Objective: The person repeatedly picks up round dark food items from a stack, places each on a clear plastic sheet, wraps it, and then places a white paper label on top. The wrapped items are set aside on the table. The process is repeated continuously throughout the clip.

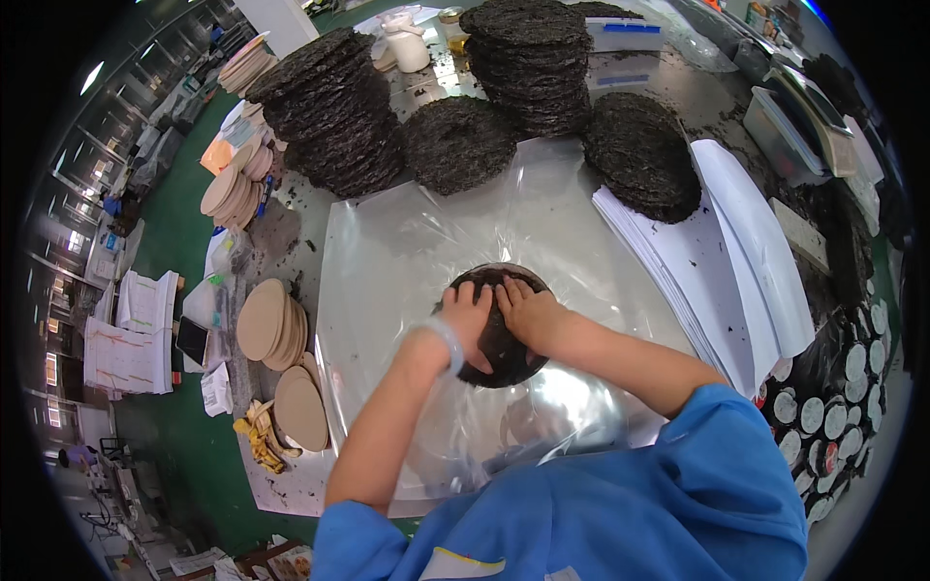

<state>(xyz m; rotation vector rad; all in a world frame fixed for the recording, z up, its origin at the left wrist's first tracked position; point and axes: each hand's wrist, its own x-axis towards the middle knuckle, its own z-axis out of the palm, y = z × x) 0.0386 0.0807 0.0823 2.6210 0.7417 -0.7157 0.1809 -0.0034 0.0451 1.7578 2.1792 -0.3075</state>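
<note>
Both palms lie on a dark round disc (506, 357), which looks like a cake of dried seaweed. A lighter rim shows along its far edge. My left hand (465, 322), with a pale bangle at the wrist, covers the disc's left part with its fingers spread. Across from it my right hand (532, 317) presses the upper right part, fingers pointing away from me. Neither hand grasps anything. Beneath the disc spreads a clear plastic sheet (385, 283), creased and shiny. Much of the disc's middle is hidden by my hands.
Tall stacks of dark seaweed cakes (334, 109) stand at the back, with a lower stack (643, 156) at right beside white paper sheets (683, 276). Round cardboard discs (261, 319) and a banana peel (261, 436) lie at left. A plastic bin (785, 138) stands far right.
</note>
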